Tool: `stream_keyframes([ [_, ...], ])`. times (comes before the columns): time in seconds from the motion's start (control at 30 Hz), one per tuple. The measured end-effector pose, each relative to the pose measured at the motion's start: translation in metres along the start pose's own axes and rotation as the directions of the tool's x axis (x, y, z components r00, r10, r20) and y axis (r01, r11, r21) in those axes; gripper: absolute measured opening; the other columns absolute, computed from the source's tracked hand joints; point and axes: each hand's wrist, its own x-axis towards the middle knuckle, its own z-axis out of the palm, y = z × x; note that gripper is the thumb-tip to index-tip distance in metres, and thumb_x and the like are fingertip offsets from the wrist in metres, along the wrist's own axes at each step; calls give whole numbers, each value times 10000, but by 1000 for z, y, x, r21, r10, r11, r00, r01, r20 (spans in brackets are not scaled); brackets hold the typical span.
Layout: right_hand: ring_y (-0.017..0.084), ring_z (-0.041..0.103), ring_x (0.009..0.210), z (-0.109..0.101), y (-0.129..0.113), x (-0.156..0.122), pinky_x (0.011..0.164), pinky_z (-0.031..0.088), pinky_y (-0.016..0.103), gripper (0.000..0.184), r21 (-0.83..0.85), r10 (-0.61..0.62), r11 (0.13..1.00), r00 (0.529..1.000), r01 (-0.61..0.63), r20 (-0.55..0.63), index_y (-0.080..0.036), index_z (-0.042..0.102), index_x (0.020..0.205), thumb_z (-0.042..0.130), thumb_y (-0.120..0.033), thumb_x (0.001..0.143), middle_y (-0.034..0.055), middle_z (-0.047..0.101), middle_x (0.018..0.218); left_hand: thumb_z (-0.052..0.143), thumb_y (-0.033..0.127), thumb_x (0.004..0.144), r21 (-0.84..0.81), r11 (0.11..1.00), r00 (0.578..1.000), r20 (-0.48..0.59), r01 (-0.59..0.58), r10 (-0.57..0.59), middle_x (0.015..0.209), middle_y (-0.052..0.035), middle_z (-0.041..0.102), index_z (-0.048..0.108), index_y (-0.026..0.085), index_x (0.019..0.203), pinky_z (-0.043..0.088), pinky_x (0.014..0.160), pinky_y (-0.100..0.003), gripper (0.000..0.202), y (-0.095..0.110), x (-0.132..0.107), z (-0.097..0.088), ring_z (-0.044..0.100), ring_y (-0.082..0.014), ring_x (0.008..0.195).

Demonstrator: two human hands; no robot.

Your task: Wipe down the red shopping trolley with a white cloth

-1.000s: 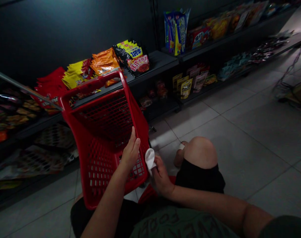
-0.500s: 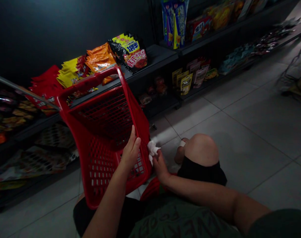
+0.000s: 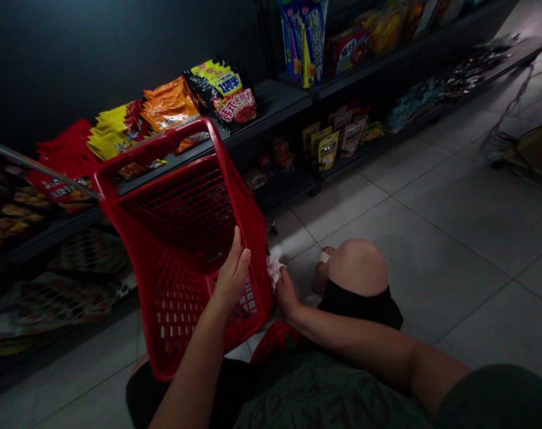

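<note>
Cloth (image 3: 274,268): white, crumpled, pressed to the right outer wall of the basket (image 3: 181,238), low down. Judged soft and light, easily bunched; best pinched in a wad. It is held in the closed right hand (image 3: 286,295).

Basket: red plastic mesh, tilted on the lap, mouth toward the shelf (image 3: 280,104). Judged stiff and light, best taken by rim or wall edge. The left hand (image 3: 233,277) is laid flat on its near wall, fingers straight, nothing clasped.

A bare knee (image 3: 358,268) is seen just beside it. Snack packs (image 3: 168,107) are stacked on the shelf.
</note>
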Motion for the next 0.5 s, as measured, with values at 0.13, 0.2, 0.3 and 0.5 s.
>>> stream_keyframes([
  [0.13, 227, 657, 1076, -6, 8, -20, 865, 558, 345, 389, 63, 144, 988, 988, -140, -51, -247, 582, 1203, 491, -344, 837, 67, 692, 1183, 345, 456, 1015, 19, 1000, 1000, 1, 6, -6, 1668, -7, 133, 136, 239, 1590, 76, 1256, -339, 649, 1, -1, 0, 154, -175, 1525],
  [0.2, 220, 682, 990, 7, -16, 5, 832, 564, 333, 372, 77, 188, 980, 982, -186, -11, -228, 585, 1188, 471, -304, 842, 58, 722, 1086, 343, 456, 1016, 15, 1000, 1000, 1, 3, -3, 1667, -7, 142, 143, 240, 1590, 82, 1256, -339, 645, 3, -2, 1, 155, -169, 1524],
  [0.3, 190, 695, 890, 35, -69, 48, 807, 561, 301, 396, 145, 148, 978, 989, -149, 17, -198, 581, 1209, 463, -252, 836, 40, 734, 1027, 344, 459, 1014, 5, 1000, 1000, 1, 9, -9, 1662, -5, 166, 163, 246, 1587, 101, 1254, -340, 637, 4, -3, 1, 170, -164, 1520],
  [0.5, 176, 603, 1180, 61, -121, 73, 1096, 417, 314, 422, 74, -283, 958, 954, 277, 99, -234, 642, 1253, 544, -249, 843, 9, 666, 1277, 336, 471, 1009, 27, 1000, 1000, 25, 14, -15, 1655, -47, 184, 145, 202, 1589, 136, 1255, -381, 667, 2, -5, 2, 186, -180, 1517],
])
